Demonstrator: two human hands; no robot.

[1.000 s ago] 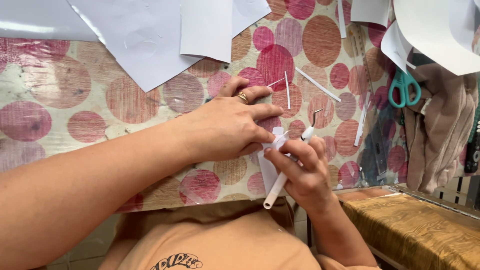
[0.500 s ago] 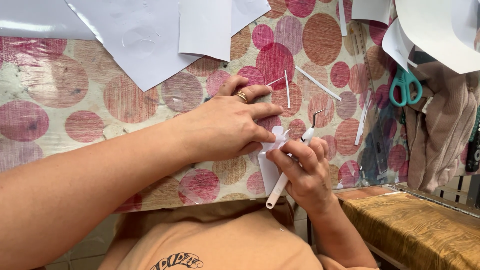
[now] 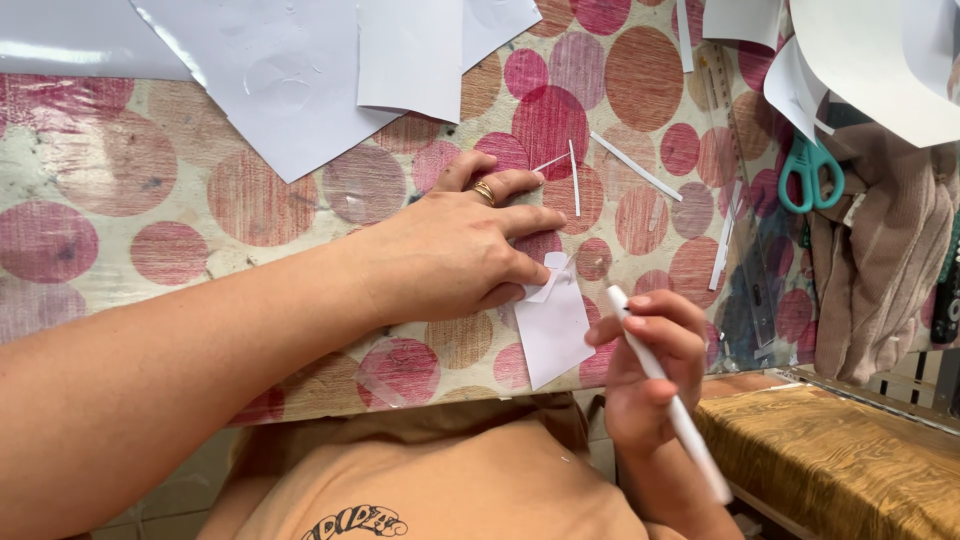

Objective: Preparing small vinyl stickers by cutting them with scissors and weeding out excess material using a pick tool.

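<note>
Half the small white paper [image 3: 553, 330] hides beneath left hand [image 3: 455, 250].

bright even daylight, soft shadows, glare on top-left sheet, sharp focus

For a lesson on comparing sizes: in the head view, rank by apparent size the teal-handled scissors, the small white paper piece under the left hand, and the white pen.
1. Small white paper piece
2. White pen, long but thin, and nearer the camera, so unsure against the scissors
3. Teal-handled scissors, partly hidden under paper
</note>
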